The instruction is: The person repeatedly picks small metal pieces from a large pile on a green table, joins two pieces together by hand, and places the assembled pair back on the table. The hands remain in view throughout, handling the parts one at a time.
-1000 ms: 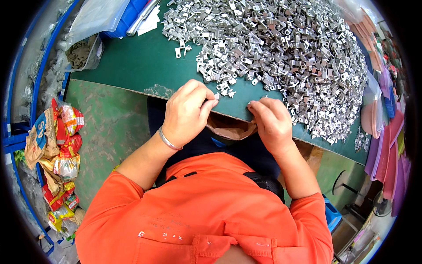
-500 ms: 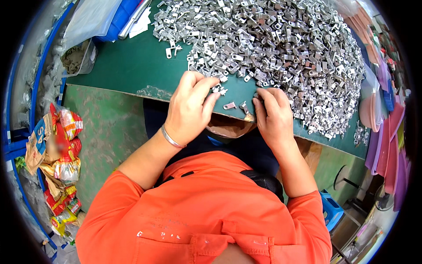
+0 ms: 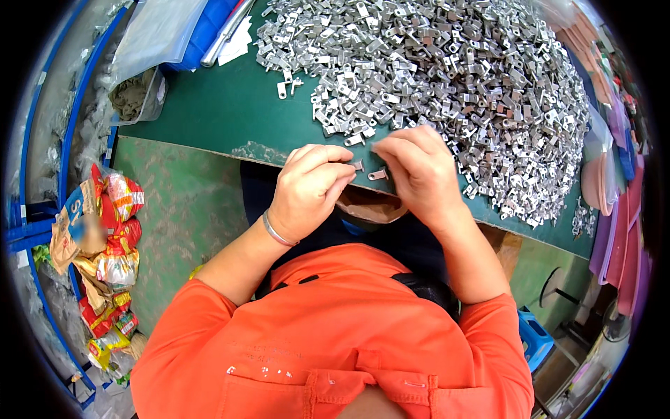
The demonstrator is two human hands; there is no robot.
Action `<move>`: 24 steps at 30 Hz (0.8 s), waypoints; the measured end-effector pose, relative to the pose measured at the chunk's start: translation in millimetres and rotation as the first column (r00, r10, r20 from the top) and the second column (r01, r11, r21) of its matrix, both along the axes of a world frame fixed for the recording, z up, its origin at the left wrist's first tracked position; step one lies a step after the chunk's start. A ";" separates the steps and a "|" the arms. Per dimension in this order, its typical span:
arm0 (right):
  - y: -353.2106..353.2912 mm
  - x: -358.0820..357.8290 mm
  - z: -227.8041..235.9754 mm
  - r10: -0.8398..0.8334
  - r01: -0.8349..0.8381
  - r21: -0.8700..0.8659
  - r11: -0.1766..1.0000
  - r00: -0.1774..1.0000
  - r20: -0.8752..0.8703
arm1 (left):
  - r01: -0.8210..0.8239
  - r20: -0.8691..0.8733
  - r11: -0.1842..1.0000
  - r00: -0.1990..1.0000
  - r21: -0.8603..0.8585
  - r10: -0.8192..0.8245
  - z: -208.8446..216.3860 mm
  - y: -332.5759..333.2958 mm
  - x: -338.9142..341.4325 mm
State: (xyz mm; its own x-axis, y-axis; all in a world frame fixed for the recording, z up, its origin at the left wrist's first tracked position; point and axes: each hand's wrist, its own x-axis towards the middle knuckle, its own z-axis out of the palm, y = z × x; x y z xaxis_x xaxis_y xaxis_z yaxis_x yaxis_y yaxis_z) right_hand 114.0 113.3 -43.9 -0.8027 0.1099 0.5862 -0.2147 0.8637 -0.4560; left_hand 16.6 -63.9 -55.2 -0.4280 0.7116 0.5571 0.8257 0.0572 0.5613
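Pinching bracket (image 3: 359, 166), left fingers (image 3: 329, 155), right hand (image 3: 424, 173) near pile (image 3: 447, 77)

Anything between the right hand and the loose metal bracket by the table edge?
Nothing visible. The right hand is just right of the loose bracket. Another small metal part, at the left hand's fingertips, sits on the bracket's far side, not between.

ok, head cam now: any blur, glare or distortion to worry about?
Head view, hands: right hand slightly smeared, probably motion; left hand fairly crisp. Head view, pile: small metal parts show bright glints. Head view, rim: blue shelf posts bow at left, corners go black. Head view, left: hazy patch over the brown bag.
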 end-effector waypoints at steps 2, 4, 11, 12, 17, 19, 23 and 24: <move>9.3 11.0 3.2 0.019 -0.023 0.068 0.997 0.998 0.058 | -0.016 0.050 0.999 0.999 0.045 0.014 0.1 -4.2 0.2; 15.7 22.9 7.3 0.072 -0.074 0.021 0.997 0.992 0.105 | -0.063 0.132 0.993 0.990 0.104 0.049 -1.3 -11.2 1.6; 6.8 49.0 0.0 -0.156 0.175 -0.193 0.966 0.982 0.107 | 0.206 0.951 0.967 -0.299 0.152 -0.086 -16.4 -32.4 27.7; 0.1 44.5 -0.3 -0.128 0.146 -0.199 0.969 0.987 0.100 | 0.142 0.803 0.971 -0.592 0.194 -0.074 -27.7 -28.3 33.0; -18.2 25.2 -4.8 -0.136 0.158 -0.228 0.961 0.984 0.111 | -0.062 0.621 0.974 -0.761 0.220 -0.189 -27.4 4.0 41.5; -21.6 19.8 -5.0 -0.136 0.153 -0.166 0.974 0.985 0.108 | -0.120 0.562 0.962 -0.790 0.247 -0.243 -35.8 3.5 43.8; -33.8 16.5 -1.3 0.083 -0.086 0.011 0.996 0.979 0.185 | -0.179 0.485 0.936 -0.817 0.304 -0.313 -42.2 1.1 43.9; -34.7 20.3 -5.2 0.134 -0.129 -0.038 0.991 0.974 0.182 | -0.179 0.519 0.957 -0.809 0.229 -0.276 -41.2 1.2 44.2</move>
